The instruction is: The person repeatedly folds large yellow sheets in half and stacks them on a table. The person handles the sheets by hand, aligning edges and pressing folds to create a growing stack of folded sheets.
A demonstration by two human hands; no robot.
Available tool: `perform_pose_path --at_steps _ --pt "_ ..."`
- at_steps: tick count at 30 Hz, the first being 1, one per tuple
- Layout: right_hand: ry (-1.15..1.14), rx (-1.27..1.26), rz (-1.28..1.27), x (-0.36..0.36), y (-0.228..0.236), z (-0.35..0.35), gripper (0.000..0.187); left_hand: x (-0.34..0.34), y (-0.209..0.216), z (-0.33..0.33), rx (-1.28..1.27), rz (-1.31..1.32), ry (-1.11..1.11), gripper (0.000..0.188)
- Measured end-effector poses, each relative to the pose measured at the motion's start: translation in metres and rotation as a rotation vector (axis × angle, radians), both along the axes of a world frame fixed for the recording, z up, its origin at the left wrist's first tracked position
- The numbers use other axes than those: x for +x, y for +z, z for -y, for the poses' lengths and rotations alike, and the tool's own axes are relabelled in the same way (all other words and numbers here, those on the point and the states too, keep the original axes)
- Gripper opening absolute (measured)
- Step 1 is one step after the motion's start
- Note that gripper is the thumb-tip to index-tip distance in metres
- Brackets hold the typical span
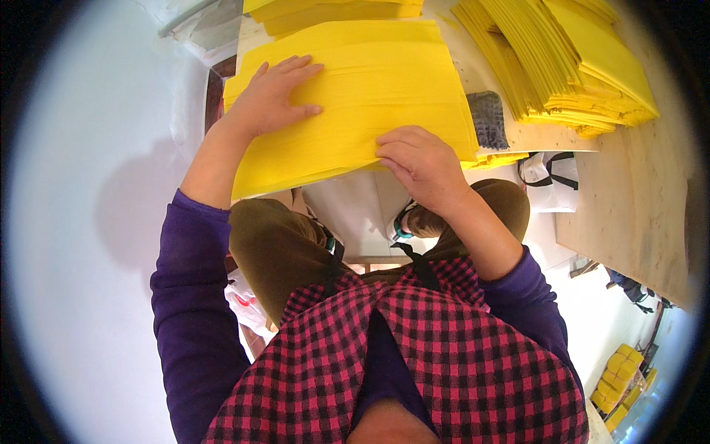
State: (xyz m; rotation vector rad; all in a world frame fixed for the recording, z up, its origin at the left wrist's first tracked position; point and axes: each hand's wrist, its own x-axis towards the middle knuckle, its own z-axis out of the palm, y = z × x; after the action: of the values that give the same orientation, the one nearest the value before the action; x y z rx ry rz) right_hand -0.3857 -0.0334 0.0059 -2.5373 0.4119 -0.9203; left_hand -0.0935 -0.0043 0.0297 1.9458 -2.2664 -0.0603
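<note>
A flat stack of yellow, cloth-like sheets (370, 81) lies on the table in front of me, its near edge reaching out over my knees. My left hand (277, 96) rests on the left part of the top sheet, palm down, fingers stretched out and thumb apart. At the near edge, right of the middle, my right hand (421, 163) has its thumb and fingers pinched together on the edge of the sheets. How many layers it grips cannot be made out.
Thick piles of folded yellow sheets (569, 66) stand on the table at the right, more yellow sheets (340, 15) at the far edge. A dark grey cloth (486, 118) lies beside the stack. Under the table hangs a white bag (556, 189). Yellow bundles (617, 377) sit at lower right. A white wall (96, 185) rises at left.
</note>
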Motion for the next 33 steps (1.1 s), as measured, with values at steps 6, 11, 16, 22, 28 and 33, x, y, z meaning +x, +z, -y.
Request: perform_pose_path --at_steps 6,11,16,22,28,33 --pt "0.001 0.011 -0.012 -0.001 0.001 -0.001 0.017 0.001 -0.001 0.002 -0.001 -0.017 -0.022 0.063" --pt "0.009 0.073 -0.036 -0.006 0.006 -0.002 0.019 0.002 0.0 0.002 0.013 -0.026 -0.016 0.062" --pt "-0.092 0.013 -0.064 -0.017 0.013 0.02 0.029 0.003 -0.001 0.003 0.015 -0.05 -0.028 0.062" --pt "-0.162 -0.022 -0.245 -0.029 0.012 0.038 0.038 0.004 -0.003 0.003 -0.003 -0.124 -0.045 0.063" --pt "-0.182 -0.129 -0.258 -0.022 0.001 0.034 0.046 0.003 -0.001 0.005 0.009 -0.131 -0.05 0.065" --pt "-0.129 -0.12 -0.242 -0.012 0.0 0.035 0.05 0.003 -0.001 0.004 0.011 -0.186 -0.06 0.067"
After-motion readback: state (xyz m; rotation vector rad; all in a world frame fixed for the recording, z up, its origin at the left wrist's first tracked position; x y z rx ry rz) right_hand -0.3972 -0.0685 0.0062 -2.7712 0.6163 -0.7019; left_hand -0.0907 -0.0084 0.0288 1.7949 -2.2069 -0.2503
